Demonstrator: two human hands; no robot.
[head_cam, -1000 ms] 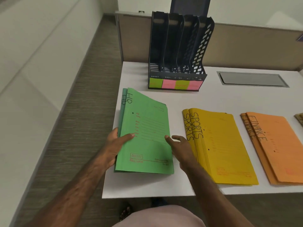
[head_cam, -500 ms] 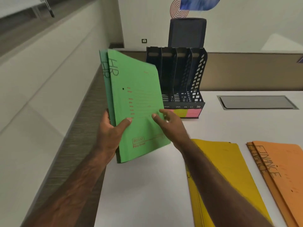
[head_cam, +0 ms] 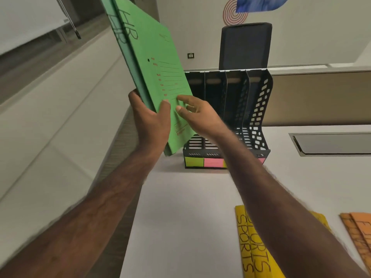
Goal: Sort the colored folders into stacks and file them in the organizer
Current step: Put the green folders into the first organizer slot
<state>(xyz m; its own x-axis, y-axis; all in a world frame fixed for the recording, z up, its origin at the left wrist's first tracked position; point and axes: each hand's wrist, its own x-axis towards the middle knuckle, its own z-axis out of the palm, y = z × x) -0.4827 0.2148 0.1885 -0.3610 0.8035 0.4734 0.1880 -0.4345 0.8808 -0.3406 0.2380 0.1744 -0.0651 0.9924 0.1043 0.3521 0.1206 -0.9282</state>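
— What stands behind the white desk (head_cam: 180,207)?
— A tan partition panel (head_cam: 321,97); past it a dark chair back (head_cam: 246,46); a pale wall (head_cam: 190,27) bearing red concentric rings (head_cam: 233,14) and a blue shape (head_cam: 261,3).
— And left?
— Grey carpet (head_cam: 118,141); a pale panelled wall (head_cam: 50,117); a hanging blind cord (head_cam: 74,27).

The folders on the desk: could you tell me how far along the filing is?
Sorting looks done: yellow SPORTS folders and orange folders lie in separate stacks. In hand: the left hand grips the green HR folders, lifted before the organizer, the right hand touching them. Left: filing all three; the visible slots look empty.
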